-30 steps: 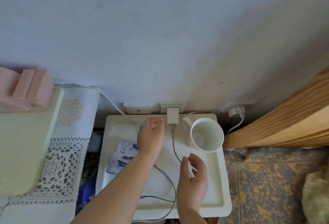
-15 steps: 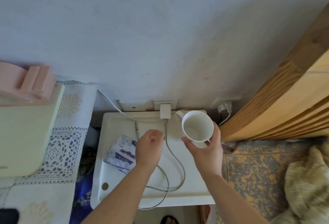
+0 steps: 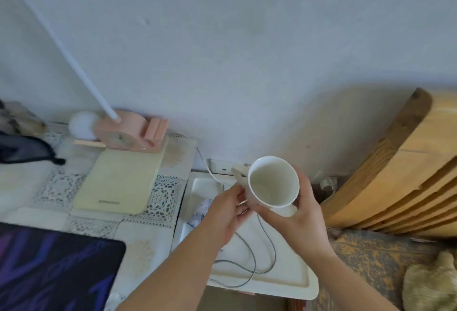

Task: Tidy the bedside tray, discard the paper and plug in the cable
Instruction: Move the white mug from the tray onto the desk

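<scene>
A white mug (image 3: 272,182) is held tilted in the air above the back of the white tray (image 3: 284,278). My right hand (image 3: 301,219) grips it from the right and below. My left hand (image 3: 227,209) closes on its left side, by the handle. A grey cable (image 3: 262,256) lies looped on the tray beneath my arms. A crumpled blue-and-white paper (image 3: 200,211) lies at the tray's left side, partly hidden by my left hand. A white power strip (image 3: 220,166) sits against the wall behind the tray; the mug hides the charger.
Left of the tray is a lace-covered table with a pale green pad (image 3: 118,182), a pink lamp base (image 3: 128,132) and a dark tablet (image 3: 54,266). A wooden headboard (image 3: 408,174) and a patterned bedcover (image 3: 371,261) stand on the right. A white plug (image 3: 327,183) sits at the wall.
My right hand has lifted the mug off the tray and up. My left hand has left the cable and come onto the mug's left side. The view has swung left.
</scene>
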`<action>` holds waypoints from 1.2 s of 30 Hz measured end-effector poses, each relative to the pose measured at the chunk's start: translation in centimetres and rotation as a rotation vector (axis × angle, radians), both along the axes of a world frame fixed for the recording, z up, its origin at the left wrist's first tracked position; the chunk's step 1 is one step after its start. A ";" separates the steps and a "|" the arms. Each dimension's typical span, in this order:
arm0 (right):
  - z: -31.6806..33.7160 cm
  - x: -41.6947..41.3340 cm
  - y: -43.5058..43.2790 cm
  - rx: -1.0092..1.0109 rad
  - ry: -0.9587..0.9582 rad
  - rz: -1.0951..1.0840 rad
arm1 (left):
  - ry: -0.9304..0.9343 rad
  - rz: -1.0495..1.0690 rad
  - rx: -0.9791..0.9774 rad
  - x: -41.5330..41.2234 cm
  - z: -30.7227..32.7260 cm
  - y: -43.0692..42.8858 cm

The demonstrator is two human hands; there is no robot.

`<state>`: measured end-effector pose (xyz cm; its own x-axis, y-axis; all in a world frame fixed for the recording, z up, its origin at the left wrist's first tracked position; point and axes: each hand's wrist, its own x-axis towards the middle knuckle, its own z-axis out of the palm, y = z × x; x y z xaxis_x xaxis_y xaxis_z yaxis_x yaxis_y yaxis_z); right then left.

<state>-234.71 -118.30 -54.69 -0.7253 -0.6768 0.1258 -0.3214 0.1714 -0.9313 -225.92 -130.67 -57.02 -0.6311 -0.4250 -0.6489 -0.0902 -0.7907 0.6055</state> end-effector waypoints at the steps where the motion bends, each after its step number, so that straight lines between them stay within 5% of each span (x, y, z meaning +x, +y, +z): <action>1: 0.9 0.7 -0.8 -0.017 -0.003 0.019 | 0.008 0.020 -0.012 1.0 1.0 -0.6; 13: 9.8 14.0 -13.7 -0.125 -0.070 0.360 | 0.020 0.372 -0.119 17.9 10.1 -9.9; 26: 5.4 23.3 -25.6 0.013 -0.111 0.482 | -0.056 0.640 -0.010 28.0 5.7 -18.6; 36: 4.2 24.6 -27.6 0.081 -0.058 0.481 | -0.041 0.721 -0.126 30.9 4.1 -21.1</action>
